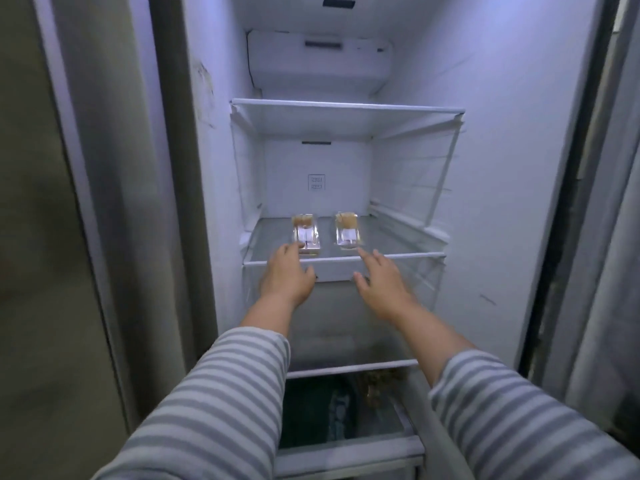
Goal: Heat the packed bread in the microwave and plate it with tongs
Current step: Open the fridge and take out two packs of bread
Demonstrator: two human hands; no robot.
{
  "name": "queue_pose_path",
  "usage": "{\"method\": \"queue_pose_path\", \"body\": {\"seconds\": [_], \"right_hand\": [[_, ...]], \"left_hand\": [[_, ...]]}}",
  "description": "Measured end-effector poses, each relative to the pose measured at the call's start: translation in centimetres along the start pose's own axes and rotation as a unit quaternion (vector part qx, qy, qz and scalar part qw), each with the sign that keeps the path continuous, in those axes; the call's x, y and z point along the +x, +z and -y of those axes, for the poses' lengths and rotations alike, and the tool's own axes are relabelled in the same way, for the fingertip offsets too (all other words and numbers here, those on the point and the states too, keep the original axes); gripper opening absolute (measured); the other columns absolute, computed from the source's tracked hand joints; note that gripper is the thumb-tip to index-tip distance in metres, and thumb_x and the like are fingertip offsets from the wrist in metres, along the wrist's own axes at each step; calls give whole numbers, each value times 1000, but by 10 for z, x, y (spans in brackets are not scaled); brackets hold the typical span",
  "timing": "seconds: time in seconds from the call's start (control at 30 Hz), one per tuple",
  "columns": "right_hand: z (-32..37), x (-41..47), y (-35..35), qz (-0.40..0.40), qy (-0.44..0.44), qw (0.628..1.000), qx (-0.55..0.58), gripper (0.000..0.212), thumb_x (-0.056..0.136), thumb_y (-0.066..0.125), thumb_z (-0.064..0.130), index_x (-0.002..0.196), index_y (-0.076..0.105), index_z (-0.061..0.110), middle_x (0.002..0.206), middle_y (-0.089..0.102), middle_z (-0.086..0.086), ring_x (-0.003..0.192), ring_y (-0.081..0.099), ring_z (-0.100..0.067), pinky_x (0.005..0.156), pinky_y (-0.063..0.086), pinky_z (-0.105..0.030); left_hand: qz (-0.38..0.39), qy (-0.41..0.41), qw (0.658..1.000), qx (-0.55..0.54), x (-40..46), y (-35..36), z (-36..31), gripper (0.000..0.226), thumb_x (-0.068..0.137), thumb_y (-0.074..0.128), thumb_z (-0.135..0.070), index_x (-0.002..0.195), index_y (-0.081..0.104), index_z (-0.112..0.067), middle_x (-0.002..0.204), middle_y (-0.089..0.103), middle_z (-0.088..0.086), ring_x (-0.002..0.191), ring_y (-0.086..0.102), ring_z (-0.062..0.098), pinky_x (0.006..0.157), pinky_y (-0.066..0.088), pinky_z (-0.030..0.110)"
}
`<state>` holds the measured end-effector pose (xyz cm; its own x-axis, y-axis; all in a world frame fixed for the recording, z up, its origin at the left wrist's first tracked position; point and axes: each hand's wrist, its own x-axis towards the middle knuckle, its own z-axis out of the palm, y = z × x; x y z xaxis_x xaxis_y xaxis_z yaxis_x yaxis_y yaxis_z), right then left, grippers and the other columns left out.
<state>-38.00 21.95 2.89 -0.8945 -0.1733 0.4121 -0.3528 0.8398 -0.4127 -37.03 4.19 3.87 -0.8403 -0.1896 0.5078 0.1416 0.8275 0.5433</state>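
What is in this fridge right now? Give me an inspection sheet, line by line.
Surface: glass shelf in the open fridge, holding two packs.
Job's things: left bread pack and right bread pack, side by side, apart.
Clutter: dark items in the bottom drawer, unclear.
Hands: left hand reaches the left pack, fingers straight, no grip; right hand open, just short of the right pack.
Cables: nothing seen.
Surroundings: upper shelf; striped sleeves.
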Motion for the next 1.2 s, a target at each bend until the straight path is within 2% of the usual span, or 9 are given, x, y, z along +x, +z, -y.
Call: {"method": "queue_pose_path", "body": {"seconds": [0.17,0.3,0.43,0.53,0.63,0.77,0.87,1.03,1.2], "right_hand": [[-18,74,5,-35,21,998,41,53,100,40,31,150,27,19,158,24,-11,146,20,-25,117,20,-35],[-23,128,8,-27,47,994,90,54,100,42,35,150,26,27,157,24,-10,142,30,-26,112,28,-37],[-25,163,24,-1,88,989,115,69,94,50,46,152,15,31,155,25,-16,141,31,-32,112,31,-43],[-20,182,29,23,135,985,105,90,85,56,59,153,3,30,156,19,-16,139,32,-37,112,31,-44],[-13,194,33,34,163,984,67,105,79,60,63,152,-8,31,155,24,-14,139,32,-36,111,31,-45],[-10,198,43,28,189,982,4,107,75,61,62,151,-9,36,143,47,-8,133,41,-33,106,38,-43],[-9,198,45,2,211,977,9,106,72,66,61,151,-2,37,142,47,-10,130,44,-34,105,39,-42],[-9,197,35,-5,263,964,42,99,67,73,53,144,22,17,140,46,-14,128,46,-32,102,39,-39],[-7,178,20,-28,259,963,61,91,67,75,46,140,25,25,133,41,-17,114,55,-35,92,46,-36]], "left_hand": [[-23,-1,1000,-10,71,26,11,46,91,55,-31,135,48,-23,139,46,4,128,43,28,104,38,39],[-13,-24,1000,-11,116,42,19,49,88,57,-36,135,45,-35,147,34,4,132,39,33,107,36,42],[48,-74,996,31,135,56,21,79,84,60,-51,149,16,-38,159,6,8,138,32,36,107,31,45],[99,-118,987,52,149,59,21,102,77,63,-61,150,-6,-41,160,-2,10,139,32,35,110,31,47],[133,-153,977,59,163,59,22,113,69,62,-61,149,-16,-41,154,23,14,135,38,33,108,34,48],[130,-153,973,117,165,59,26,111,66,50,-71,146,-22,-43,134,55,7,122,50,34,97,43,43],[106,-161,969,153,159,63,25,113,69,50,-81,144,-26,-44,132,55,6,123,48,35,89,41,42],[82,-170,975,119,160,65,21,113,69,63,-66,146,-18,-48,131,53,11,122,47,34,93,41,43],[41,-141,984,103,146,58,14,111,72,66,-62,148,-14,-47,127,49,15,108,57,30,75,39,35]]}}
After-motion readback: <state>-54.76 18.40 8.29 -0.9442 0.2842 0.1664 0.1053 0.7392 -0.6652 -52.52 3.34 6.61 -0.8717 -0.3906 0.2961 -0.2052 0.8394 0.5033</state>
